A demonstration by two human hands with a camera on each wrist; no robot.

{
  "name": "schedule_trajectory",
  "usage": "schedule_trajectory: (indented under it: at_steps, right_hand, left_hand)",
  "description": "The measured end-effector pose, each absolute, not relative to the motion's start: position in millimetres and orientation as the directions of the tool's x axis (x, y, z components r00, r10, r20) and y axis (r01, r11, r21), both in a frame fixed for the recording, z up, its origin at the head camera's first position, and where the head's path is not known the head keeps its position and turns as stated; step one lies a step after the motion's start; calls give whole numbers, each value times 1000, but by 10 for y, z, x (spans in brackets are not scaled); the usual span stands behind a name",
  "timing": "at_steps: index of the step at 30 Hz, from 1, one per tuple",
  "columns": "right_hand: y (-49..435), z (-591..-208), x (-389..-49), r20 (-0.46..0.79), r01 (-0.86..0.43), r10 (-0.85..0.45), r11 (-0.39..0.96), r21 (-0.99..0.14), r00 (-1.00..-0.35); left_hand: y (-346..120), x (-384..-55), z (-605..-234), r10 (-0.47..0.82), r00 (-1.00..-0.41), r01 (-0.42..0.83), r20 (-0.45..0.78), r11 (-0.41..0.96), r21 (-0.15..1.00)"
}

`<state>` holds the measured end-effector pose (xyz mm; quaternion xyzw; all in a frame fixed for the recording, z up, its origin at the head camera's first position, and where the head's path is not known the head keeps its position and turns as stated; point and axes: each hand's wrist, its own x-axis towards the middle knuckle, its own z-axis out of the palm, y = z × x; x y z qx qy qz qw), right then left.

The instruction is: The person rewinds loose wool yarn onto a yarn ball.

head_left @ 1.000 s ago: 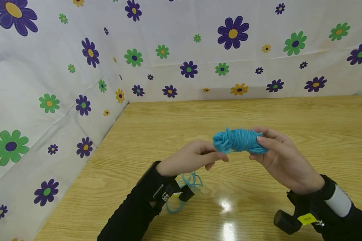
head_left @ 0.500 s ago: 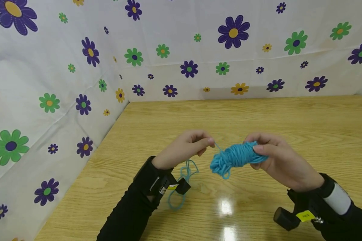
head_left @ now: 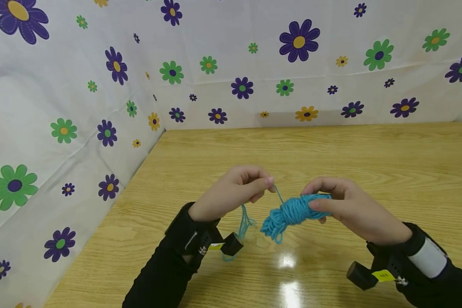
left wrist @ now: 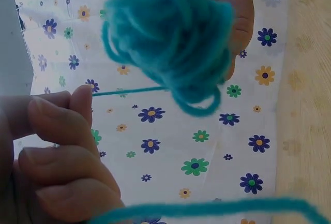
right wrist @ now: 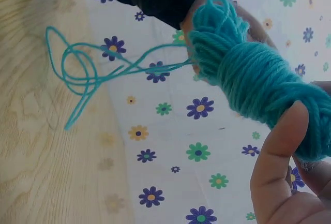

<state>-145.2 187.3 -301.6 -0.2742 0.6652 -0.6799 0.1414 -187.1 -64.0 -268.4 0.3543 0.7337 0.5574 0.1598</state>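
A bundle of blue yarn (head_left: 295, 210), wound tightly round its middle with loops at its ends, is held above the table. My right hand (head_left: 354, 209) grips its right end, thumb pressed on the strands, as the right wrist view shows on the yarn bundle (right wrist: 258, 81). My left hand (head_left: 238, 188) pinches a strand between thumb and index finger. That strand (left wrist: 129, 91) runs taut to the bundle in the left wrist view. Loose yarn (head_left: 244, 222) hangs below the left hand, its loops trailing down toward the table.
The wooden table (head_left: 215, 149) lies beneath both hands. A white cloth (head_left: 200, 42) printed with flowers covers the wall behind and to the left. Black cameras are strapped to both wrists.
The left hand has moved up and left from the bundle, drawing out a strand. The bundle has tilted, its left end lower, and shifted slightly down and left with the right hand.
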Motion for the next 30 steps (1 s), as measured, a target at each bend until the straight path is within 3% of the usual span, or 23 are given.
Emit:
schedule_trajectory:
  at_steps: [9, 17, 22, 30]
  right_hand:
    - [1821, -3003, -1436, 123, -180, -451, 86, -980, -884]
    - [1785, -3016, -1439, 130, -172, -343, 94, -981, -930]
    - [1776, -3041, -1458, 150, -165, -288, 25, -986, -946]
    - [1795, -3099, -1500, 246, -175, -259, -270, -947, -934]
  left_hand:
    - [-616, -1784, -2661, 721, -660, 437, 211, 139, 889]
    - [-570, -1705, -2657, 742, -616, 536, 265, 148, 832]
    - [-554, -1680, -2658, 750, -608, 536, 262, 144, 832]
    - [-506, -1673, -2704, 756, -603, 543, 256, 153, 826]
